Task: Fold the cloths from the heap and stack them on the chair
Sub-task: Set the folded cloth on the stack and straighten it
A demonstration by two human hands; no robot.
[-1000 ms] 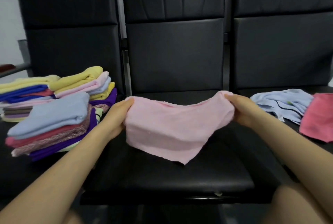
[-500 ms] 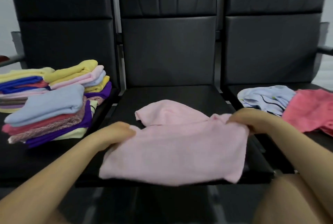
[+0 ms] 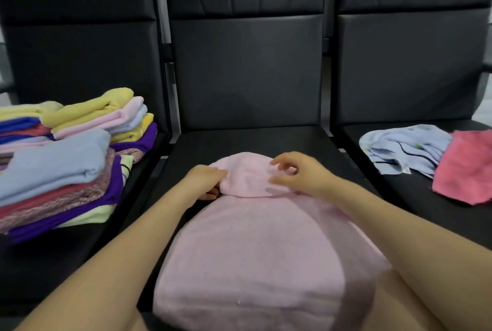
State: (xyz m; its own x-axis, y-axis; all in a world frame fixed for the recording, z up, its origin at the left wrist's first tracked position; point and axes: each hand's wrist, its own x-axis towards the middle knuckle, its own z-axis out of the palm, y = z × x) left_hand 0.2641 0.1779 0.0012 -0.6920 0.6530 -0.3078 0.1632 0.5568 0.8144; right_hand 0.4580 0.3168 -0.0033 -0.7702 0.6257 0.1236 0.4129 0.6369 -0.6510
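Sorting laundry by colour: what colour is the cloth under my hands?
Pale pink cloth, plain, clearest in the head view.

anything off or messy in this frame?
Nothing damaged or spilled. The front stack of folded cloths on the left chair looks askew, its layers fanning out unevenly. The pink cloth on the middle seat hangs over the front edge, far end bunched under the left hand.

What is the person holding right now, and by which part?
The left hand pinches the pink cloth at the left edge of its folded-over far end. The right hand hovers over that fold with loosely spread fingers, gripping nothing.
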